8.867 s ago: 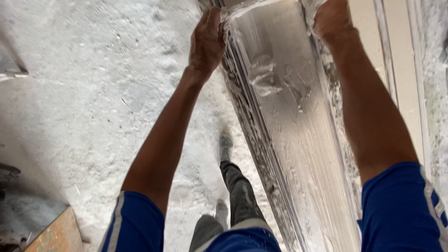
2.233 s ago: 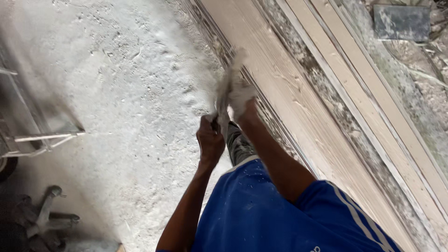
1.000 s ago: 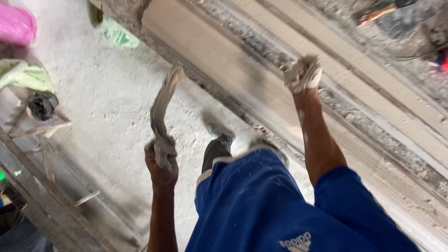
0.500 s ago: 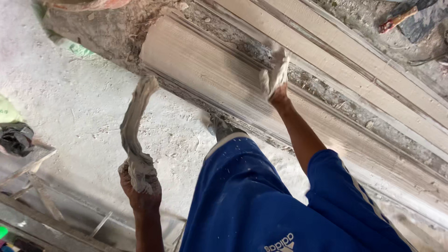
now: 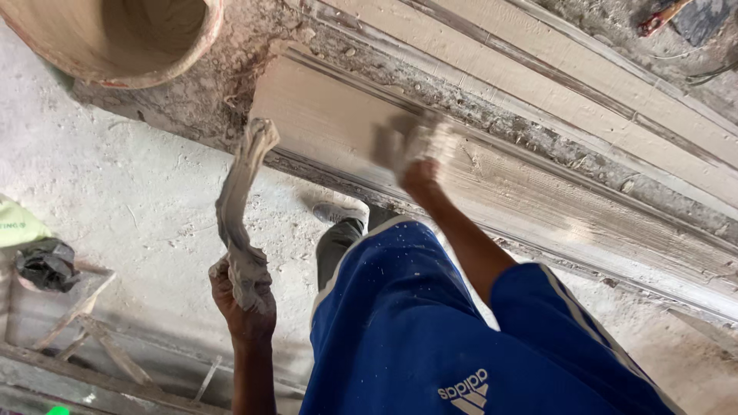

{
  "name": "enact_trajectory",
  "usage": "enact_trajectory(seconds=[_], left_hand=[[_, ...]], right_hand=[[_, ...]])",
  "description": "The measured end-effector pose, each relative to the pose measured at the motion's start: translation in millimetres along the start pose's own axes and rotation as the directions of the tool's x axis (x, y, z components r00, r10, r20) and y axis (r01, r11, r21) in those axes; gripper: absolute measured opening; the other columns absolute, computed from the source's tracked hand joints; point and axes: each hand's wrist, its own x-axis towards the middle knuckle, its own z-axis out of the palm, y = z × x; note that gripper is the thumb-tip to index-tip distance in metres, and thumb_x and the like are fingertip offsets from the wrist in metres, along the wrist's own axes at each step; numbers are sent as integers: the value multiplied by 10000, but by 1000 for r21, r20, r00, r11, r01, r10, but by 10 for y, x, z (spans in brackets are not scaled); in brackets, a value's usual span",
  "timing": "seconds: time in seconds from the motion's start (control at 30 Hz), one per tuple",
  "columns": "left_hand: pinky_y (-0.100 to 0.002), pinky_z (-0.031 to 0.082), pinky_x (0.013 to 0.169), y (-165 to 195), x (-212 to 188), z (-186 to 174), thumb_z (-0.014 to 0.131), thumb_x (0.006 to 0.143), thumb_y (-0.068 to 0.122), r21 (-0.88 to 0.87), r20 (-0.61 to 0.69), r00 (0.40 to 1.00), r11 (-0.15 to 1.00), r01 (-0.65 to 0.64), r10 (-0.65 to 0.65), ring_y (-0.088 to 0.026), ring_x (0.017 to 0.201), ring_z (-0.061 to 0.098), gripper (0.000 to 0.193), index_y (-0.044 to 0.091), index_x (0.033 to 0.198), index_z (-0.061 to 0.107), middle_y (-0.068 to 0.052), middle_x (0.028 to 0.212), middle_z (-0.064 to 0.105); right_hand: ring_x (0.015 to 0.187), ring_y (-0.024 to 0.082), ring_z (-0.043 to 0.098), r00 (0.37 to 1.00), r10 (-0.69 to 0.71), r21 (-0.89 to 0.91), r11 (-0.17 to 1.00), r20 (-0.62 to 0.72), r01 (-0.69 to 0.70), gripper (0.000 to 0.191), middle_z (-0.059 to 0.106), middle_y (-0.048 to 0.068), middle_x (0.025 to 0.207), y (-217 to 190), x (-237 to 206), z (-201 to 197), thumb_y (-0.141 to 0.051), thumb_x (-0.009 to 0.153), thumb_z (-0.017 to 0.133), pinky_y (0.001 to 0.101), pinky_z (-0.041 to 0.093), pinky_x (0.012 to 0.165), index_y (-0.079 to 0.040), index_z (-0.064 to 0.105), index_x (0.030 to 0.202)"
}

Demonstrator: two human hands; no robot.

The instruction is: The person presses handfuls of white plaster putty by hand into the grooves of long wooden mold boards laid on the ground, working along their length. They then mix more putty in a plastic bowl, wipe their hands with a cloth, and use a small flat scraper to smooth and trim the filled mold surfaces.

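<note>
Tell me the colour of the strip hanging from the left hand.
Pale grey-beige, plaster-coated; the strip shows clearly in the head view, gripped by the left hand.

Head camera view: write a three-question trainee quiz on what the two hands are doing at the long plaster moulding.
1. True or false: the left hand grips a wet, plaster-soaked strip of fibre that hangs away from the long moulding.
2. Where is the right hand? A. inside the bucket B. pressed on the moulding's surface C. on the floor
3. Fill in: the round bucket sits at the picture's top ____ corner.

Key: 1 true; 2 B; 3 left. The right hand is blurred, so what it may hold cannot be told.
</note>
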Motion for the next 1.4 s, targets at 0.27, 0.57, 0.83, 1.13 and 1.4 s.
enact_trajectory(seconds=[0.27,0.57,0.83,1.13,1.4], left_hand=[[-242,547,769,-4,135,18,601,1075,156,369,42,987,915,-161,157,-121,942,631,177,117,1195,478,-86,1094,649],[-370,493,891,-147,896,154,681,1020,106,865,207,889,348,-361,408,-264,1018,560,272,15,1242,553,-154,1113,618],[-289,553,877,-226,1618,441,636,1070,86,525,165,897,734,-431,410,-180,1020,623,240,8,1255,505,-114,1154,581],[-249,552,584,-453,1621,931,615,1053,101,617,1,974,766,-178,225,-68,764,649,101,71,1140,573,-31,928,661],[-346,557,684,-366,1700,1208,572,930,-99,686,94,925,649,-328,369,-244,813,717,263,38,1153,597,-139,920,687]], right_hand=[[468,198,632,986,-168,991,136,16,7,531,573,374,1257,-643,1817,-1373,-190,1023,357,272,499,301,-34,400,1529],[625,143,556,928,-154,483,-818,340,-313,343,611,47,802,637,1957,-575,-386,1047,624,294,492,502,-45,601,1013],[862,189,687,965,41,342,-931,-260,132,356,685,126,1062,623,2551,-992,-338,1052,658,317,606,713,-29,645,1229],[667,302,691,651,-225,-265,-963,725,-37,332,689,211,903,149,2723,-1645,-269,981,495,387,629,527,29,612,1070],[843,270,714,976,197,-119,-971,95,208,441,688,173,1058,93,2250,-2108,-391,956,632,381,650,702,-14,612,1183]])
